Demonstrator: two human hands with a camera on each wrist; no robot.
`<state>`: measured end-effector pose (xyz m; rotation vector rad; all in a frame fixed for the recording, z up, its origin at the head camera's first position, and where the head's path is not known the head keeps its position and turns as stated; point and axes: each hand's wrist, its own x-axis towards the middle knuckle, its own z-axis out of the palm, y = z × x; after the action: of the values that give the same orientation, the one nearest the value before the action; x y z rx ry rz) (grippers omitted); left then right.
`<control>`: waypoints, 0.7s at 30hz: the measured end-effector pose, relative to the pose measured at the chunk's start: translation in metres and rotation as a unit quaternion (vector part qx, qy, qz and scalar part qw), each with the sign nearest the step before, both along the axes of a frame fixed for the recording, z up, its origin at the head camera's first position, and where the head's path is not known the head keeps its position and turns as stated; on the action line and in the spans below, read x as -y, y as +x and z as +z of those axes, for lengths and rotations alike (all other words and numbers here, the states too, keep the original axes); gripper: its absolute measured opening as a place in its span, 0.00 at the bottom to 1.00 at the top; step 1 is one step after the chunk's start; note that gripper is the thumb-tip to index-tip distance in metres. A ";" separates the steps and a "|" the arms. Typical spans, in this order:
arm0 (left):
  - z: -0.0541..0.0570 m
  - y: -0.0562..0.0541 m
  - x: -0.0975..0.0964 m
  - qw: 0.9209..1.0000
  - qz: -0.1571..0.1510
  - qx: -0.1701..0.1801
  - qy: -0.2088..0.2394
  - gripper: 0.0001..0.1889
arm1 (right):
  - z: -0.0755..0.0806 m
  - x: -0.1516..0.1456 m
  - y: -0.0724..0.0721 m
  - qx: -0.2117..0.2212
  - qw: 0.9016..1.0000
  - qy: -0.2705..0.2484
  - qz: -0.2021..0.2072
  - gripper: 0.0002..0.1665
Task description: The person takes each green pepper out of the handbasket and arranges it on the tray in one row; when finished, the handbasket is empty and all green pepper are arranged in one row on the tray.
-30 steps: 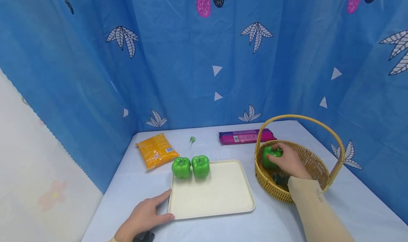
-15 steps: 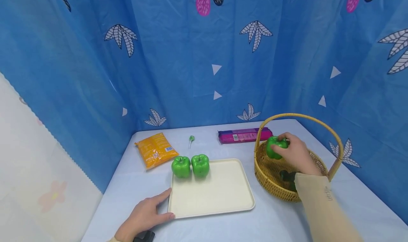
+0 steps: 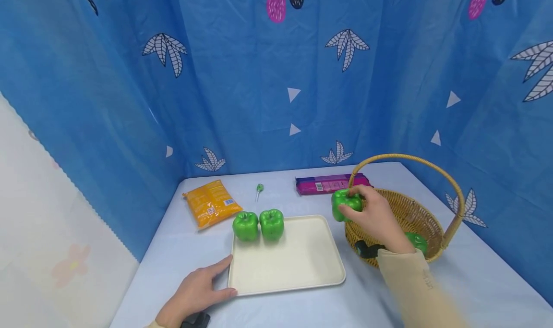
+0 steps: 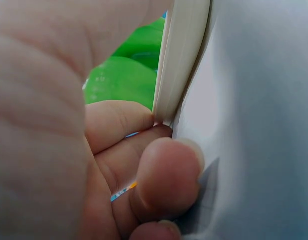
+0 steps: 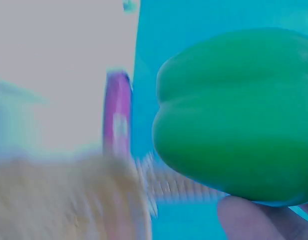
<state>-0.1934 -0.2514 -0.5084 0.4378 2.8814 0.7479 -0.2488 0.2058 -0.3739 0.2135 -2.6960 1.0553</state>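
Observation:
My right hand grips a green bell pepper over the left rim of the wicker basket; the same pepper fills much of the right wrist view. Another green pepper lies inside the basket, partly hidden by the wrist. With thumb and index finger spread, my left hand touches the front left corner of a cream tray, whose edge shows beside the fingers in the left wrist view. Two more bell peppers, one at the back left corner and one beside it, stand on the tray.
Behind the tray lie an orange packet and a small green lollipop. A long magenta packet is at the back, near the basket's tall arched handle. A blue curtain encloses the table.
My right hand has lifted the bell pepper out of the basket and carried it left past the rim. A pepper left in the basket has come into view. The left hand stays put.

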 end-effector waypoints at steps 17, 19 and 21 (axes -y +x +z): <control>0.004 0.000 -0.004 1.000 -0.001 0.003 0.002 0.51 | -0.070 0.099 -0.036 0.019 0.996 -0.041 0.071 0.21; 0.005 0.001 -0.004 1.000 0.002 0.008 0.001 0.51 | -0.073 0.101 -0.038 0.032 0.996 -0.043 0.071 0.21; 0.005 0.002 -0.003 1.000 0.003 0.010 -0.001 0.51 | -0.077 0.103 -0.040 0.037 0.996 -0.043 0.071 0.21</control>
<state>-0.1916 -0.2485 -0.5029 0.4203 2.8657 0.7470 -0.2891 0.1024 -0.4512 0.3622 -2.7268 1.2388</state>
